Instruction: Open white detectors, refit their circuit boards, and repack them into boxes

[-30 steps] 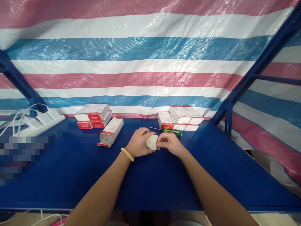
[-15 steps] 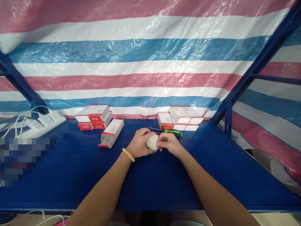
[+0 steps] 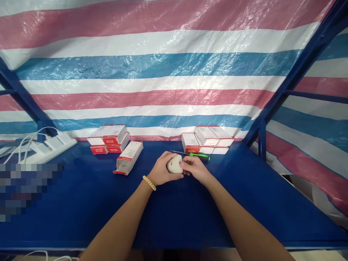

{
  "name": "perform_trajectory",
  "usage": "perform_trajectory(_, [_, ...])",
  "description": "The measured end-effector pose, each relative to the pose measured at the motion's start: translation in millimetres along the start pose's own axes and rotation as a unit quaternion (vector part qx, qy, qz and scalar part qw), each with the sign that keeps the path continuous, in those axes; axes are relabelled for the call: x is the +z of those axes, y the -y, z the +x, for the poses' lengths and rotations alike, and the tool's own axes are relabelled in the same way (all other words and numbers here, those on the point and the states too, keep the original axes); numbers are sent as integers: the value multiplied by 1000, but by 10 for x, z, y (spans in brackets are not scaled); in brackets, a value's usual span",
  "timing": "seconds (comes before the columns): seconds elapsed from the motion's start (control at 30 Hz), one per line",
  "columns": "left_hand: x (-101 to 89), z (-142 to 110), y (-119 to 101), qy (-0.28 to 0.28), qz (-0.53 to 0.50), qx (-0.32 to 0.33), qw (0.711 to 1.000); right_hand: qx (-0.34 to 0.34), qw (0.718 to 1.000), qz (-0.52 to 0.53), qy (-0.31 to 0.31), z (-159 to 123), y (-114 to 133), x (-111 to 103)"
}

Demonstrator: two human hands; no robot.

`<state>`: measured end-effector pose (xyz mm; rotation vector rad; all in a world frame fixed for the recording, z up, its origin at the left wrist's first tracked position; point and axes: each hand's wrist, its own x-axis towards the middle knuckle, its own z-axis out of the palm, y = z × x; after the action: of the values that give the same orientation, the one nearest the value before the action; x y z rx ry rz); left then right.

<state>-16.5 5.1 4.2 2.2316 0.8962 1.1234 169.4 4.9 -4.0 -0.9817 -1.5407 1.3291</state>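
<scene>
A small white rounded plastic device (image 3: 174,164) with a red mark is held above the middle of the blue table. My left hand (image 3: 162,170) wraps round it from the left, thumb below and fingers over the top. At its right edge, the fingertips of my right hand (image 3: 196,169) are pinched together against the device; whether they hold some small part is hidden. Just behind my right hand lies a screwdriver (image 3: 199,156) with a green and black handle, its shaft pointing left. An open, white and red carton (image 3: 129,156) lies left of my left hand, its flap towards me.
White and red cartons (image 3: 114,134) are stacked at the back left, and more boxes (image 3: 208,136) at the back right. A white power strip (image 3: 51,146) with plugs and cables lies at the far left. Blue metal posts (image 3: 261,136) and a striped sheet (image 3: 152,98) bound the table (image 3: 174,210).
The view has tilted up slightly, so the table things sit lower in the picture. The device has turned slightly in my left hand. My right fingers stay at its right edge.
</scene>
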Motion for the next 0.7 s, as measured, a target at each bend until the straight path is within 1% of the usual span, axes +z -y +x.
perform_trajectory(0.13, [4,7,5,-12,-13,-15,1000,-23,999,-34,-9,3,-3,-8])
perform_trajectory(0.17, [0,8,10,-18,-11,-19,1000,-35,998,-51,-27,4,4,-22])
perform_trajectory(0.2, [-7,10,16,-23,-7,-25,999,-48,994,-76,-60,5,11,-45])
perform_trajectory(0.23, [-18,11,22,-28,-1,-31,999,-61,986,-115,-107,7,15,-77])
perform_trajectory(0.27, [-32,13,27,-34,7,-37,999,-70,969,-169,-164,8,15,-118])
perform_trajectory(0.3, [-49,16,31,-40,17,-42,998,-72,943,-234,-224,10,11,-166])
perform_trajectory(0.33, [-67,19,35,-46,28,-48,997,-63,910,-305,-274,11,2,-216])
perform_trajectory(0.37, [-86,22,38,-53,40,-53,996,-41,876,-369,-308,12,-10,-264])
perform_trajectory(0.4, [-104,25,41,-59,53,-58,995,-3,848,-420,-322,13,-23,-306])
perform_trajectory(0.43, [-120,28,43,-67,66,-62,994,44,829,-456,-322,13,-35,-340])
perform_trajectory(0.47, [-135,30,46,-75,80,-65,992,91,815,-478,-314,13,-44,-363])
perform_trajectory(0.53, [-158,32,55,-86,103,-70,988,159,800,-497,-296,14,-54,-386])
perform_trajectory(0.6, [-173,29,71,-94,124,-75,985,184,791,-504,-294,15,-59,-396])
perform_trajectory(0.7, [-188,14,100,-90,162,-89,979,176,791,-500,-307,19,-87,-435])
